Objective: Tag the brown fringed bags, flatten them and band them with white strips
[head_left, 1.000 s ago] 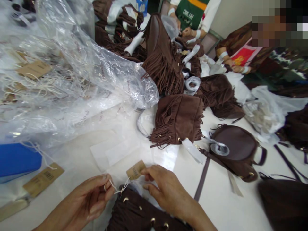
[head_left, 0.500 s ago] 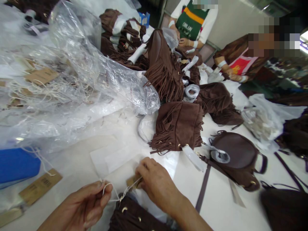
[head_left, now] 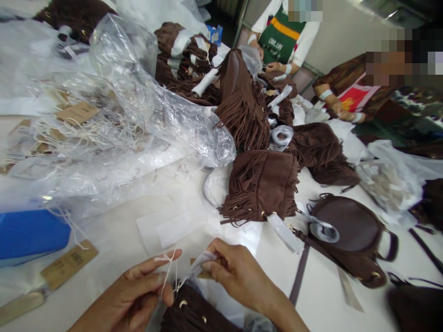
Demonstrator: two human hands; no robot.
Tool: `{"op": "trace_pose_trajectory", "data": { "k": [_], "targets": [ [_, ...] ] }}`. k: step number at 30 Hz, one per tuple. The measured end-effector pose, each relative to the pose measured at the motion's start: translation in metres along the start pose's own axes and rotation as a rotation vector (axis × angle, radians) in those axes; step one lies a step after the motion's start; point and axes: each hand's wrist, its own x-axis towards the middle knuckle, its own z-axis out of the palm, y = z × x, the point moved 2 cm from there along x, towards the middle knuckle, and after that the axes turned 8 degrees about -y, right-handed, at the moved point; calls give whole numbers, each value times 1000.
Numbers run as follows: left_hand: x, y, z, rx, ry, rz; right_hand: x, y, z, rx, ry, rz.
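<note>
My left hand (head_left: 138,290) is at the lower centre, with a loop of white string (head_left: 169,269) stretched over its index finger and thumb. The string runs to a metal ring at the top of a dark brown bag (head_left: 194,309), partly cut off by the bottom edge. My right hand (head_left: 235,269) pinches a whitish, translucent wrapped piece (head_left: 199,263) just above that bag. A bit of a brown card tag (head_left: 205,275) shows beneath my right fingers; the rest is hidden.
A brown fringed bag (head_left: 266,184) and a round-topped brown backpack (head_left: 346,226) lie beyond my hands. Clear plastic (head_left: 166,124) and strung tags (head_left: 78,113) cover the left. A blue block (head_left: 34,233) and a tag (head_left: 71,263) lie nearer. Two people stand across the table.
My left index finger has straightened, lifting the string into a taller loop. My right hand has shifted from the tag and string to pinching the whitish wrapped piece. The view has shifted slightly.
</note>
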Motion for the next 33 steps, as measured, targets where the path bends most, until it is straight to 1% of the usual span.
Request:
{"op": "trace_pose_trajectory", "data": {
  "k": [3,5,7,11,14,16,19,22,28,31,33],
  "targets": [
    [2,-3,2,190,-97,3,0,-12,-2,15,9,-69],
    [2,-4,4,220,-128,11,3,-20,-4,-10,6,-138],
    [2,-4,7,214,-134,22,7,-26,-6,-54,-3,-189],
    [3,-7,12,147,-99,40,14,-38,-9,-177,-25,-234],
    [7,-10,9,108,-33,70,17,-48,-9,-319,-43,-247],
    [9,-12,6,95,-9,82,18,-52,-8,-350,-43,-232],
    [12,-12,5,82,-15,89,20,-56,-7,-287,-32,-200],
    [12,-12,5,98,7,108,21,-55,-5,-247,-15,-185],
    [12,-3,9,315,57,189,23,-53,-1,-147,-56,-236],
    [10,3,14,314,35,189,26,-50,1,-94,-62,-235],
    [8,4,16,288,21,187,28,-50,2,-71,-65,-277]
  ]
}}
